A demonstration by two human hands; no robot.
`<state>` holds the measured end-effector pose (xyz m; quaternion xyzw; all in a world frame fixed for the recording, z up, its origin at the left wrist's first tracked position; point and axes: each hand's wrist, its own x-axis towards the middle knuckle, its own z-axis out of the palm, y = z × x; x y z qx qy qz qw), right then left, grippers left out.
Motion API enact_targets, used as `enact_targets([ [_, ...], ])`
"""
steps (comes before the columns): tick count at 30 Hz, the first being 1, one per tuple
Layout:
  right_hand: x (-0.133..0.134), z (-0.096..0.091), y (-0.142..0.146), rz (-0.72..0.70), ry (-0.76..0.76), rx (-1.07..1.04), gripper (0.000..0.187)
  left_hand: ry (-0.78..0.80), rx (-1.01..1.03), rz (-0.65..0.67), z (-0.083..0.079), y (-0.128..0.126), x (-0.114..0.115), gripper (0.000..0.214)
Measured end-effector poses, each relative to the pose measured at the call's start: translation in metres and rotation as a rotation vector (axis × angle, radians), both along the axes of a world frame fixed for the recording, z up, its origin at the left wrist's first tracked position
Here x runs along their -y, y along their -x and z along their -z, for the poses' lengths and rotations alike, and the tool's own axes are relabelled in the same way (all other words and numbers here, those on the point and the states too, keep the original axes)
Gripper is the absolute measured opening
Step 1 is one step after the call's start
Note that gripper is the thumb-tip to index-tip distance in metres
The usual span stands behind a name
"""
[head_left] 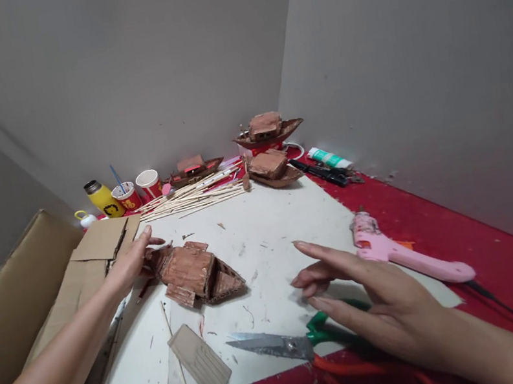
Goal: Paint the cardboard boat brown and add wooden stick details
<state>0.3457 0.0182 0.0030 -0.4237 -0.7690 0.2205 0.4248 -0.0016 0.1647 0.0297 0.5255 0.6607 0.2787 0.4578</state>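
Note:
A brown-painted cardboard model boat point(188, 270) with a roofed cabin lies on white paper, its pointed end toward the right. My left hand point(131, 263) is at the boat's far left end, fingers around that end; the thumb is partly hidden. My right hand point(377, 296) hovers with fingers apart and nothing in them. Under it lie scissors point(282, 344) with one green and one orange handle, blades pointing left, handles partly covered. A scored cardboard piece point(200, 362) and a thin wooden stick point(181, 372) lie nearest me on the left.
A pink glue gun point(409, 255) with a black cord rests on the right. Behind are wooden sticks point(197, 192), more model boats point(273, 166), paper cups point(149, 184) and a yellow bottle point(104, 199). A cardboard box point(21, 284) stands left; grey walls point(412, 61) enclose the red table point(507, 248).

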Motion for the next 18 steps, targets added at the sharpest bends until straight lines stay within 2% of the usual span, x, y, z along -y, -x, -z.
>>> enact_targets([
  [5,-0.002,0.002,0.001,-0.041,0.060,-0.056,0.064,0.133,0.140,-0.005,0.007,0.002,0.017,0.076],
  [9,-0.003,0.001,0.003,0.021,0.269,-0.115,0.061,0.236,0.303,-0.012,0.011,0.000,0.032,0.060],
  [12,-0.007,0.000,0.004,0.080,0.427,-0.178,0.070,0.267,0.414,-0.017,0.011,-0.006,0.044,0.053],
  [15,-0.011,0.001,0.004,0.126,0.508,-0.237,0.079,0.320,0.511,0.003,0.012,-0.013,0.055,0.047],
  [18,-0.015,0.001,0.003,0.144,0.557,-0.295,0.081,0.334,0.566,0.030,0.015,-0.019,0.064,0.042],
])
